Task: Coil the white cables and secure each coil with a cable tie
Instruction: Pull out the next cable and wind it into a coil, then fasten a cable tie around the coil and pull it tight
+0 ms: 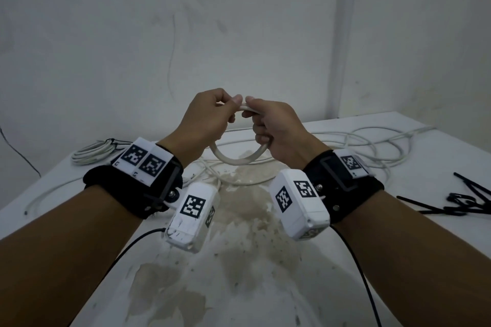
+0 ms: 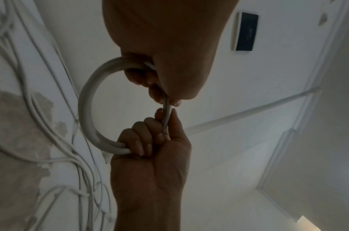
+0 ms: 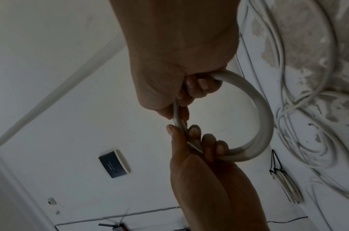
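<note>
**Here, a small cable coil held in both hands above the tabletop**

Centrally, both hands are raised over the middle of the tabletop (image 1: 398, 188) and share one small coil of white cable (image 1: 233, 158), a ring of a few turns laid side by side. The left hand (image 1: 210, 117) has its fingers curled round the left side of the ring, and its thumb and forefinger pinch the strands at the top. The right hand (image 1: 276, 127) mirrors it: fingers wrapped round the right side, thumb and forefinger nipping the same top strands, so that the two thumb tips almost meet. In the left wrist view the coil (image 2: 86, 109) arcs from one fist to the other, clear of the surface; the right wrist view shows the same ring (image 3: 262, 118) from the other side.

Loose white cable (image 1: 372, 141) lies in wide tangled loops along the far edge and toward the far right corner. A finished bundle (image 1: 93, 152), bound with a dark tie, rests near the far left corner. Black cable ties (image 1: 462, 202) lie scattered at the right edge. The tabletop's white surface is worn away to a brownish patch (image 1: 252, 210) at its middle.
</note>
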Demonstrator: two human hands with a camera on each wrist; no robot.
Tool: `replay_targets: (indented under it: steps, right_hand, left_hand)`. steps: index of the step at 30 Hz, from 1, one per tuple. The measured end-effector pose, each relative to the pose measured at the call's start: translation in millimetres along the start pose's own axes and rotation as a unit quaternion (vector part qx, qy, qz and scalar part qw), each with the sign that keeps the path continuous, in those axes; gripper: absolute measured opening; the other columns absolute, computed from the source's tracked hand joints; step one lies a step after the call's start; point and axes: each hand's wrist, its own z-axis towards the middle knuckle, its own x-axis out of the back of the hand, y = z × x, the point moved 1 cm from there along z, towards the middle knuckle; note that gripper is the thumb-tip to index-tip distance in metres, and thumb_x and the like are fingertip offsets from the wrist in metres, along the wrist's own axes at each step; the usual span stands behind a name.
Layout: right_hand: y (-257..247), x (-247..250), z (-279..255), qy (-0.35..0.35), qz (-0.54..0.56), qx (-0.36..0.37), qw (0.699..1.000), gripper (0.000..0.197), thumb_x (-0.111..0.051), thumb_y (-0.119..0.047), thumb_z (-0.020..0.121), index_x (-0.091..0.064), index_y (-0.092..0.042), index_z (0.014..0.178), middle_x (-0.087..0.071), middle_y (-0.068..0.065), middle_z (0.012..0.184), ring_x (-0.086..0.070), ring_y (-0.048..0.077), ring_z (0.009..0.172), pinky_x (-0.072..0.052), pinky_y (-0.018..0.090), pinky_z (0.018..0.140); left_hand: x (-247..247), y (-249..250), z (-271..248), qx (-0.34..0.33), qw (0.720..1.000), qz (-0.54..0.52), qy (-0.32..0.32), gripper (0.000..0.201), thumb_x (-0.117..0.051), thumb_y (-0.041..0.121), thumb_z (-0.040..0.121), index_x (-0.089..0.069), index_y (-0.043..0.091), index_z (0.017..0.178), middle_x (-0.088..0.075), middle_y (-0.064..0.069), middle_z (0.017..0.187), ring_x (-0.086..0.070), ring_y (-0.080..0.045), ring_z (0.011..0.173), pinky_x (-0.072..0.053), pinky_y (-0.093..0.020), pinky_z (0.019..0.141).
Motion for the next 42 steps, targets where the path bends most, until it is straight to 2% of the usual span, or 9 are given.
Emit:
replay_targets:
  steps: [10, 14, 17, 20, 23, 28, 33, 38, 42]
  right_hand:
    - [-11.0, 60.0, -22.5, 0.023, -0.018, -0.006, 1.000, 0.034, -0.059, -0.039, 0.096, -0.067, -0.009, 0.081, -0.032, -0.008, 0.050, -0.027, 0.010, 0.043, -0.029, 0.024, 0.048]
    - [-11.6, 99.6, -33.7, 0.060, -0.010, -0.022, 0.998, 0.048, -0.055, -0.050, 0.096, -0.069, -0.009, 0.078, -0.049, -0.001, 0.056, -0.045, 0.014, 0.047, -0.046, 0.029, 0.054]
    - [-12.7, 138.1, -45.1, 0.148, -0.109, -0.022, 0.983, 0.039, -0.058, -0.042, 0.096, -0.067, -0.008, 0.081, -0.063, 0.003, 0.064, -0.059, 0.015, 0.050, -0.056, 0.032, 0.063]
    - [-8.9, 192.5, -55.2, 0.240, -0.315, -0.020, 0.918, 0.027, -0.062, -0.028, 0.090, -0.069, -0.002, 0.086, -0.070, 0.006, 0.075, -0.067, 0.020, 0.061, -0.058, 0.030, 0.063]
    - [-13.8, 245.9, -76.2, 0.297, -0.549, -0.091, 0.776, 0.023, -0.057, -0.024, 0.085, -0.066, -0.004, 0.090, -0.072, 0.013, 0.100, -0.069, 0.032, 0.092, -0.055, 0.031, 0.078]
    - [-26.2, 309.8, -108.2, 0.311, -0.679, -0.169, 0.643, 0.023, -0.057, -0.023, 0.091, -0.063, -0.004, 0.103, -0.066, 0.017, 0.118, -0.063, 0.035, 0.107, -0.047, 0.032, 0.082]
    - [-18.7, 348.7, -111.6, 0.274, -0.701, -0.211, 0.624, 0.028, -0.055, -0.032, 0.089, -0.060, -0.011, 0.072, -0.068, 0.007, 0.081, -0.061, 0.023, 0.068, -0.050, 0.028, 0.065]
    - [2.7, 375.6, -100.3, 0.241, -0.702, -0.240, 0.626, 0.016, -0.057, -0.024, 0.087, -0.061, -0.012, 0.077, -0.066, 0.002, 0.082, -0.067, 0.022, 0.077, -0.059, 0.032, 0.079]
    - [-10.7, 360.7, -98.5, 0.315, -0.684, -0.187, 0.631, 0.022, -0.056, -0.024, 0.082, -0.056, -0.011, 0.064, -0.058, 0.006, 0.067, -0.058, 0.026, 0.066, -0.054, 0.032, 0.073]
  left_hand:
    - [-57.1, 33.2, -4.2, -0.019, 1.000, -0.023, -0.006, 0.028, -0.061, 0.029, 0.096, -0.059, 0.016, 0.071, -0.058, 0.001, 0.069, -0.054, -0.013, 0.067, -0.036, -0.027, 0.056]
    - [-87.4, 42.6, -9.9, -0.023, 0.999, -0.030, -0.031, 0.028, -0.061, 0.030, 0.096, -0.059, 0.012, 0.075, -0.058, -0.001, 0.069, -0.050, -0.012, 0.059, -0.035, -0.027, 0.054]
    - [-107.6, 49.7, -14.9, -0.015, 0.998, -0.045, -0.048, 0.030, -0.061, 0.031, 0.096, -0.059, 0.013, 0.072, -0.057, -0.003, 0.068, -0.043, -0.012, 0.052, -0.032, -0.027, 0.052]
    - [-119.2, 54.3, -21.3, -0.017, 0.997, -0.047, -0.062, 0.031, -0.061, 0.031, 0.096, -0.059, 0.014, 0.071, -0.057, -0.002, 0.068, -0.042, -0.013, 0.052, -0.033, -0.027, 0.052]
    - [-121.6, 53.4, -27.5, -0.015, 0.996, -0.046, -0.071, 0.030, -0.061, 0.032, 0.096, -0.059, 0.014, 0.072, -0.058, -0.004, 0.069, -0.039, -0.014, 0.048, -0.031, -0.027, 0.050]
    - [-118.3, 44.1, -30.5, 0.009, 0.994, -0.068, -0.081, 0.031, -0.062, 0.031, 0.096, -0.058, 0.014, 0.069, -0.057, -0.007, 0.071, -0.036, -0.016, 0.048, -0.028, -0.028, 0.050]
    - [-113.6, 39.5, -31.5, 0.023, 0.994, -0.076, -0.081, 0.032, -0.063, 0.030, 0.095, -0.059, 0.015, 0.068, -0.056, -0.006, 0.068, -0.037, -0.014, 0.048, -0.028, -0.029, 0.051]
    - [-104.3, 32.1, -27.4, 0.029, 0.994, -0.074, -0.077, 0.032, -0.063, 0.030, 0.095, -0.059, 0.014, 0.068, -0.054, -0.004, 0.065, -0.034, -0.015, 0.048, -0.027, -0.029, 0.051]
    - [-100.4, 26.0, -24.6, 0.031, 0.994, -0.070, -0.073, 0.031, -0.063, 0.029, 0.095, -0.060, 0.013, 0.070, -0.053, -0.004, 0.065, -0.032, -0.015, 0.046, -0.026, -0.028, 0.051]
